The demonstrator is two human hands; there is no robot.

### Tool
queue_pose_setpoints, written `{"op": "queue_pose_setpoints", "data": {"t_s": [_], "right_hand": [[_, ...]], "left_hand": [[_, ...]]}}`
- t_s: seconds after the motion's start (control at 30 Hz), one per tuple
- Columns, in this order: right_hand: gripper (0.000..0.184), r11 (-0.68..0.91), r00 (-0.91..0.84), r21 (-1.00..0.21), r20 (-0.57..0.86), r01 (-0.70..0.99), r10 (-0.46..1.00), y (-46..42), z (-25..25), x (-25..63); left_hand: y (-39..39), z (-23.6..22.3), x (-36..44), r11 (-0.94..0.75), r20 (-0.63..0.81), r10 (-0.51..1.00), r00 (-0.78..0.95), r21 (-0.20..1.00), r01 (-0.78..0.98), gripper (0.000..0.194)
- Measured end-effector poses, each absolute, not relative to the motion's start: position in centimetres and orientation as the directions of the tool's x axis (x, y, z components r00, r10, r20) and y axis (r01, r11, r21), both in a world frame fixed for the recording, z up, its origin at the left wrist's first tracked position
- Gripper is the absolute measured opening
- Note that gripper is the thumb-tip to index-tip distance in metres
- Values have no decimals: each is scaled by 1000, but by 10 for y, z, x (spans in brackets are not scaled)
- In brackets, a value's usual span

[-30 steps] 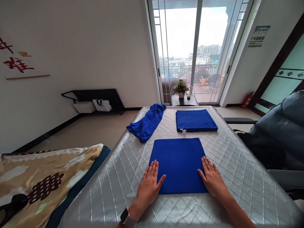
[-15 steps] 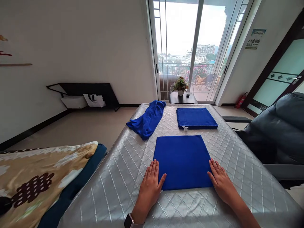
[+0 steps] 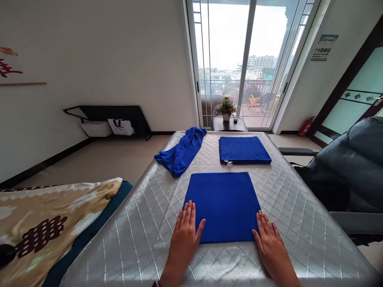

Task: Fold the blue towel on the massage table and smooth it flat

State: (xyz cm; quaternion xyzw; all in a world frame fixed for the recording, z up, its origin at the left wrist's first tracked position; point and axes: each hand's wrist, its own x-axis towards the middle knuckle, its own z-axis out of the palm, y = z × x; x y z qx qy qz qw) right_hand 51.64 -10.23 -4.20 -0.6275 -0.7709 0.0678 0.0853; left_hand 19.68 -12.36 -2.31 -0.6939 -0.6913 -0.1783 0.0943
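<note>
A flat blue cloth [image 3: 223,205] with straight edges lies on the silver quilted cover [image 3: 143,223] in front of me. My left hand [image 3: 187,229] rests open on its near left edge, fingers stretched forward and thumb spread onto the fabric. At the near right edge my right hand [image 3: 269,239] lies flat and open, its fingertips touching the border. Beyond it sits a neat stack of folded blue cloths [image 3: 244,150] with a small white tag at its front edge. One crumpled blue cloth [image 3: 183,153] lies at the far left.
A low bed with a patterned blanket [image 3: 54,227] stands at the left. To the right is a dark padded chair [image 3: 350,171]. A potted plant [image 3: 226,108] stands on a small dark table [image 3: 229,125] by the glass door. A black rack [image 3: 113,119] lines the wall.
My right hand has slid nearer to me along the cloth's right edge. My left hand stays flat at the left edge. The view has shifted slightly.
</note>
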Motion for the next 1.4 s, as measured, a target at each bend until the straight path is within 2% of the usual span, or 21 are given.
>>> {"op": "queue_pose_setpoints", "data": {"t_s": [0.07, 0.2, 0.3, 0.53, 0.8, 0.97, 1.17, 1.3, 1.4], "right_hand": [[70, 210, -204, -201, 53, 957, 978, -103, -41, 517], [70, 243, -234, -190, 69, 951, 970, -103, -43, 519], [69, 286, -274, -186, 86, 940, 958, -102, -48, 522], [71, 282, -263, -196, 119, 939, 958, -103, -55, 522], [75, 266, -249, -227, 101, 937, 963, -104, -57, 523], [76, 271, -256, -241, 95, 932, 962, -103, -61, 525], [73, 244, -230, -227, 85, 943, 969, -101, -61, 528], [70, 233, -227, -215, 50, 948, 973, -101, -59, 529], [69, 218, -229, -204, -35, 955, 973, -99, -52, 532]], "left_hand": [[-123, -14, 237, -129, 380, 922, 73, 124, 984, 77], [-117, -3, 319, -416, 310, 879, 362, 129, 900, 76], [-112, -3, 349, -477, 278, 859, 430, 129, 870, 73], [-117, -17, 326, -380, 253, 903, 347, 92, 920, 74], [-151, -43, 241, -37, 250, 968, 30, 24, 999, 80], [-173, -48, 193, 142, 242, 958, -153, 62, 988, 82], [-181, -47, 177, 160, 231, 954, -190, 144, 977, 86], [-181, -49, 179, 110, 298, 941, -160, 177, 978, 85], [-181, -51, 180, 98, 349, 922, -166, 205, 974, 84]]}}
